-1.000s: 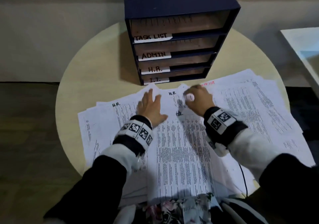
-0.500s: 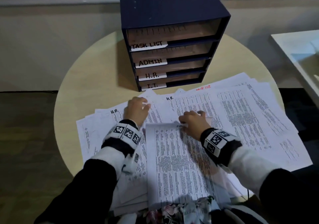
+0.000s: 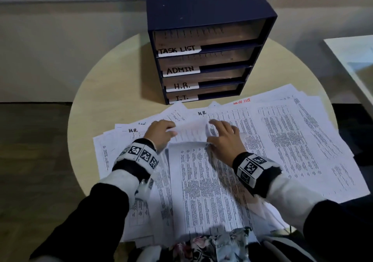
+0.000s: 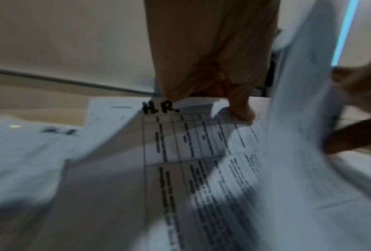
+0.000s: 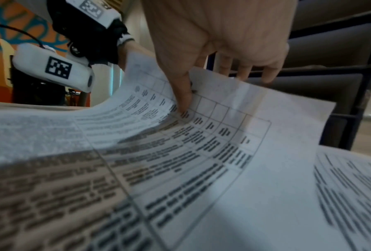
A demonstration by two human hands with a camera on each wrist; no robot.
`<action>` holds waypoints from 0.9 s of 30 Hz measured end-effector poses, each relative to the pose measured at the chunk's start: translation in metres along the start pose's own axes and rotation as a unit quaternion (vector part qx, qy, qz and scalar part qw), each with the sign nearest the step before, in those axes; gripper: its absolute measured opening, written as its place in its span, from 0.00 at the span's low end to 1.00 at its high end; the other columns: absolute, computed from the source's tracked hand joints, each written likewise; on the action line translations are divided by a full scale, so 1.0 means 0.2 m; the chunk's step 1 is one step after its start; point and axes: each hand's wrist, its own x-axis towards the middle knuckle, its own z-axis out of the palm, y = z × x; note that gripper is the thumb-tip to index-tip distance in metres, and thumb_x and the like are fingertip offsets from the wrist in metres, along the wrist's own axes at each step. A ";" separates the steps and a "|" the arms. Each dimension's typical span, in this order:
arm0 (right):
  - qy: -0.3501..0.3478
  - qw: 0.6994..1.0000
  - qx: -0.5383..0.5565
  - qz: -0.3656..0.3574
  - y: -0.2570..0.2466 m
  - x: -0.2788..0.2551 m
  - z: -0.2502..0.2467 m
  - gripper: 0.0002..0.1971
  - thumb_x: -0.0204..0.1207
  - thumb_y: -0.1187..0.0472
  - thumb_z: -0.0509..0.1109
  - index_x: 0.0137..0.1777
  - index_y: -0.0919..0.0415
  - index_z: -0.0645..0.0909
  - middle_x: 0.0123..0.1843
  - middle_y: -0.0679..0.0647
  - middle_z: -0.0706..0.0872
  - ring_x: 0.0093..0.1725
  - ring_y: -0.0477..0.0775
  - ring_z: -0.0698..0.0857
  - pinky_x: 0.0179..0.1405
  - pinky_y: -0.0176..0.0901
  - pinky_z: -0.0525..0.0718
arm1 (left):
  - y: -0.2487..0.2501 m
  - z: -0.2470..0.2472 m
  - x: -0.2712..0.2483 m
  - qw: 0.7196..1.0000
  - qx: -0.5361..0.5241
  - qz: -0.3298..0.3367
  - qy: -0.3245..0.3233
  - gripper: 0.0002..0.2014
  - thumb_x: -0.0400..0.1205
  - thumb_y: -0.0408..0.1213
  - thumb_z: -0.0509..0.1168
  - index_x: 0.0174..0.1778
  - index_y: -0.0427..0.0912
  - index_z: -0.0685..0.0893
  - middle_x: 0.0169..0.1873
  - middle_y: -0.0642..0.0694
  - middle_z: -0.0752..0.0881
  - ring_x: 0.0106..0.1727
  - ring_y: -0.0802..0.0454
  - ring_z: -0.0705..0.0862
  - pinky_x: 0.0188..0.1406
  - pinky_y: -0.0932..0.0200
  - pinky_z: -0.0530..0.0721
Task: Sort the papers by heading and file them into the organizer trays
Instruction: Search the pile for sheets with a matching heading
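Note:
Printed papers (image 3: 282,140) lie fanned over the round table (image 3: 121,84), some headed H.R. (image 3: 201,113). The dark blue organizer (image 3: 205,46) behind them has trays labelled TASK LIST, ADMIN, H.R. and I.T. The far end of the top sheet (image 3: 201,181) is curled back toward me. My left hand (image 3: 159,132) grips the curled end's left corner. My right hand (image 3: 224,138) pinches its right side, thumb (image 5: 182,98) on the print, fingers (image 5: 246,71) behind the sheet (image 5: 201,135). In the left wrist view an H.R. heading (image 4: 158,108) shows on the sheet beneath.
The organizer stands just beyond the papers, its tray fronts facing me. Bare tabletop (image 3: 113,100) shows left of the organizer. A white surface (image 3: 355,60) stands off to the right. Floral fabric (image 3: 212,245) shows at the near table edge.
Both hands lay on the far end of the top sheet. The right hand then drew that end back toward me, and now both hands hold the curled end.

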 end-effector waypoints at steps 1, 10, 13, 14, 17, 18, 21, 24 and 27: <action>0.003 1.000 -0.019 -0.010 -0.01 0.01 -0.01 0.11 0.48 0.57 0.86 0.30 0.52 0.89 0.61 0.62 0.85 0.59 0.69 0.84 0.54 0.72 0.78 | 0.05 0.02 -0.02 0.999 -0.005 0.032 -0.020 0.11 0.82 0.34 0.64 0.58 0.35 0.84 0.50 0.46 0.84 0.45 0.47 0.83 0.55 0.51 0.82; -0.046 0.998 -0.011 0.030 0.06 -0.03 -0.01 0.13 0.81 0.55 0.61 0.62 0.52 0.81 0.56 0.47 0.84 0.63 0.50 0.79 0.78 0.57 0.46 | 0.17 0.10 -0.03 0.990 0.108 0.069 -0.061 0.08 0.79 0.40 0.67 0.34 0.46 0.84 0.33 0.47 0.84 0.40 0.47 0.83 0.42 0.58 0.80; -0.044 0.997 0.010 0.068 0.11 -0.06 0.00 0.13 0.81 0.54 0.62 0.62 0.52 0.81 0.59 0.47 0.82 0.65 0.50 0.77 0.77 0.56 0.49 | 0.08 0.03 -0.02 0.992 0.108 0.055 -0.038 0.11 0.79 0.33 0.64 0.29 0.44 0.80 0.29 0.43 0.82 0.33 0.46 0.81 0.31 0.63 0.75; -0.038 0.997 0.017 0.067 0.11 -0.06 0.00 0.13 0.80 0.55 0.63 0.62 0.53 0.81 0.62 0.47 0.80 0.67 0.50 0.75 0.77 0.56 0.50 | 0.06 0.02 -0.02 0.993 0.095 0.058 -0.041 0.14 0.79 0.31 0.63 0.26 0.44 0.77 0.26 0.43 0.79 0.31 0.47 0.78 0.28 0.64 0.72; -0.004 0.998 0.059 0.034 0.07 -0.04 0.01 0.13 0.77 0.58 0.67 0.60 0.57 0.83 0.68 0.50 0.77 0.70 0.52 0.73 0.75 0.55 0.54 | 0.04 0.02 -0.04 0.995 0.036 0.050 -0.077 0.13 0.83 0.29 0.58 0.35 0.42 0.83 0.29 0.45 0.78 0.32 0.49 0.76 0.26 0.66 0.71; 0.010 0.997 0.080 0.020 0.05 -0.02 0.02 0.12 0.76 0.59 0.68 0.58 0.59 0.84 0.65 0.53 0.79 0.67 0.54 0.75 0.74 0.56 0.56 | 0.04 0.03 -0.05 0.995 0.011 0.040 -0.088 0.13 0.85 0.34 0.58 0.37 0.40 0.83 0.30 0.45 0.78 0.32 0.50 0.75 0.29 0.66 0.71; 0.073 0.992 0.100 -0.019 -0.02 -0.01 0.03 0.06 0.68 0.66 0.75 0.46 0.61 0.87 0.45 0.55 0.86 0.48 0.57 0.85 0.64 0.65 0.68 | 0.03 0.01 -0.05 0.995 -0.055 -0.003 -0.085 0.26 0.85 0.54 0.49 0.32 0.39 0.80 0.32 0.46 0.76 0.36 0.54 0.74 0.43 0.62 0.71; 0.128 0.987 0.084 -0.052 -0.04 -0.03 0.07 0.10 0.56 0.68 0.82 0.34 0.57 0.86 0.34 0.49 0.86 0.33 0.53 0.86 0.48 0.60 0.81 | -0.06 -0.02 0.02 1.000 0.011 0.019 -0.001 0.22 0.85 0.52 0.53 0.50 0.37 0.83 0.49 0.40 0.81 0.55 0.47 0.79 0.58 0.53 0.73; 0.140 0.981 0.089 -0.097 -0.03 -0.07 0.11 0.14 0.52 0.74 0.81 0.34 0.58 0.85 0.35 0.49 0.88 0.32 0.52 0.87 0.47 0.53 0.82 | -0.12 -0.06 0.07 0.980 0.200 -0.005 -0.002 0.27 0.79 0.50 0.65 0.68 0.37 0.71 0.71 0.37 0.70 0.72 0.40 0.68 0.68 0.46 0.70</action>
